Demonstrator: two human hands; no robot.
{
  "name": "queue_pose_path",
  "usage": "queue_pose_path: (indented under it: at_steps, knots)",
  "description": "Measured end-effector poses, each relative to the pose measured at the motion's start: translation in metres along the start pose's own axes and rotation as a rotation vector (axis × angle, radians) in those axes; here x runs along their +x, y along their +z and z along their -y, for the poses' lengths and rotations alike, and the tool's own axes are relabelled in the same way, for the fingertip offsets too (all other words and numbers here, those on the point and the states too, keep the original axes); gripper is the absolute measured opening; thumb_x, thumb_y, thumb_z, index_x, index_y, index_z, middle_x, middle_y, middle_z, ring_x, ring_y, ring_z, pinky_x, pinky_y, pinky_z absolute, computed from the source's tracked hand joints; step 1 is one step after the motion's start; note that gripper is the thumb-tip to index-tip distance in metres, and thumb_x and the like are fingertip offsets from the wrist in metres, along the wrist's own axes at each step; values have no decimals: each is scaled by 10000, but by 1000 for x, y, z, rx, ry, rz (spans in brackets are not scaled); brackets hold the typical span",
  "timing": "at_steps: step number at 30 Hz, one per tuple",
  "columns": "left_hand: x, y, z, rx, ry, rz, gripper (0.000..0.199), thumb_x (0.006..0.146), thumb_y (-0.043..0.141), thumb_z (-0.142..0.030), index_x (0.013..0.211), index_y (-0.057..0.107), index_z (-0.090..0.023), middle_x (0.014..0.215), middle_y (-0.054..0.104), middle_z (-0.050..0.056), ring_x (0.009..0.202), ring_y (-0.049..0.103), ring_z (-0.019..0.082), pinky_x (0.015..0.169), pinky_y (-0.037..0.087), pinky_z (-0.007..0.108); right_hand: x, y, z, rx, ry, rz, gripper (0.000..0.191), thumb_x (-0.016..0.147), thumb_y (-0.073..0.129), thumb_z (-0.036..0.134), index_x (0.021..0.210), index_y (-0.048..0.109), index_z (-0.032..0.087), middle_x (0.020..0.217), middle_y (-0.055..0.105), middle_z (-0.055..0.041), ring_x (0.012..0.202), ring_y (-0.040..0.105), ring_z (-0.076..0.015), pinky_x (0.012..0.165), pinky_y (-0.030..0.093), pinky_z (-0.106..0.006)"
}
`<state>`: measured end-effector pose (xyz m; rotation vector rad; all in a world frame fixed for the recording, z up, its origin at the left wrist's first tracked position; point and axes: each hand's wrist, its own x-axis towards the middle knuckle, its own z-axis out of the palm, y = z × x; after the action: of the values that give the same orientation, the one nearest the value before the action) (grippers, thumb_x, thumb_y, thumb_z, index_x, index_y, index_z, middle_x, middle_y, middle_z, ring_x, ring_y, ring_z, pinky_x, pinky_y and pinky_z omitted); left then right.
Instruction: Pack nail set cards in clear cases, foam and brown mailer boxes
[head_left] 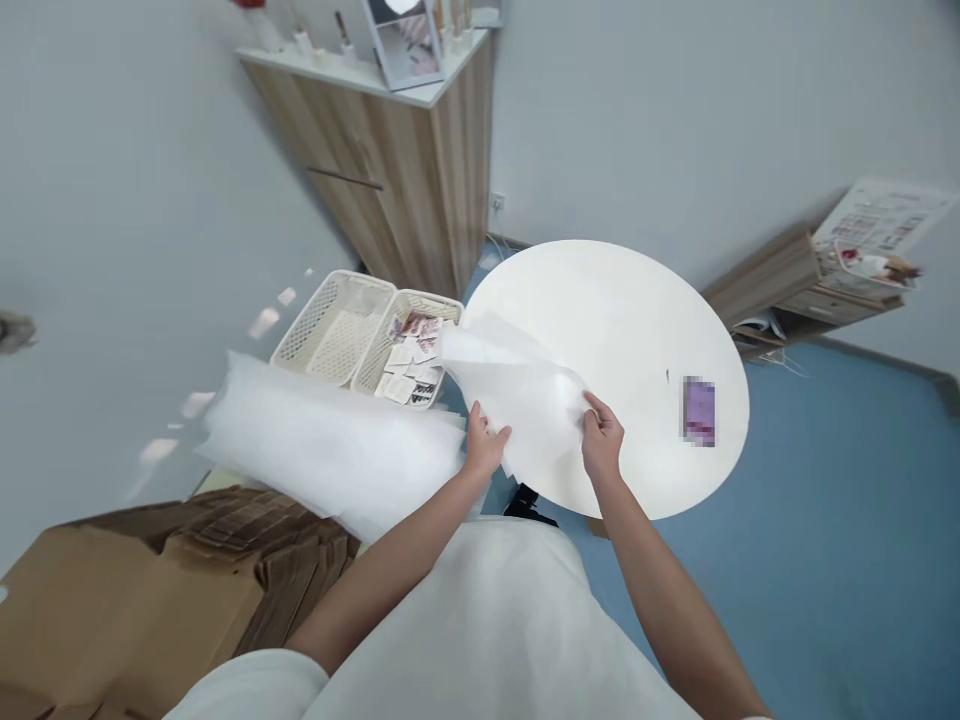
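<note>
A thin white translucent sheet (pixel 525 395) is spread between my two hands above the near left part of a round white table (pixel 615 300). My left hand (pixel 485 443) grips its lower left edge, thumb and fingers around it. On the other side my right hand (pixel 602 432) pinches the sheet's right edge. A thick stack of similar white sheets (pixel 337 435) lies to the left of my left hand. Towards the table's right side rests a purple item (pixel 700 411), blurred into blocks.
Beside the table at the left are a white basket (pixel 330 325) and another basket (pixel 450 308) holding printed cards. Flattened brown cardboard (pixel 135 610) fills the lower left. A wooden cabinet (pixel 390 160) stands behind, a low shelf (pixel 772 275) at the right.
</note>
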<state>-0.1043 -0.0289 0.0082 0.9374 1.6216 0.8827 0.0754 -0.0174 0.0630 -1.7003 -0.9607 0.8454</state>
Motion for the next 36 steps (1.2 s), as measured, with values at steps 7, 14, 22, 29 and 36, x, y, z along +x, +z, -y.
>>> queue_pose_path:
  at_steps: [7, 14, 22, 29, 36]
  knots:
    - [18, 60, -22, 212, 170, 123, 701, 731, 545, -170, 1338, 199, -228, 1369, 327, 87, 1253, 317, 212, 1017, 295, 358, 6, -79, -65, -66, 117, -2, 501, 747, 446, 387, 1174, 505, 130, 877, 643, -79, 638, 560, -152, 595, 473, -317]
    - [27, 98, -23, 342, 127, 186, 781, 718, 548, -145, 1360, 111, -228, 1373, 310, 109, 1250, 319, 232, 994, 310, 380, 1, -118, -108, -149, 258, 89, 429, 730, 461, 344, 1113, 553, 173, 1155, 567, -84, 984, 548, -203, 806, 463, -355]
    - [35, 113, -15, 438, 122, 98, 816, 683, 591, -159, 1353, 126, -185, 1301, 371, 139, 1204, 368, 243, 974, 320, 381, 5, -131, -124, -446, 169, 284, 378, 764, 417, 305, 1103, 552, 205, 994, 581, -58, 802, 555, -186, 777, 463, -370]
    - [35, 118, -13, 455, 150, 68, 791, 674, 591, -166, 1345, 174, -179, 1273, 378, 131, 1163, 399, 241, 956, 338, 363, 12, -134, -124, -606, 30, 348, 374, 757, 461, 309, 1119, 530, 248, 1015, 501, -73, 914, 507, -223, 743, 450, -363]
    - [31, 113, -12, 456, 41, -1, 762, 699, 587, -291, 1334, 182, -179, 1176, 454, 113, 955, 506, 186, 845, 413, 342, 27, -120, -117, -719, -158, 365, 425, 759, 474, 304, 1177, 463, 229, 1205, 422, -110, 1101, 380, -284, 859, 364, -452]
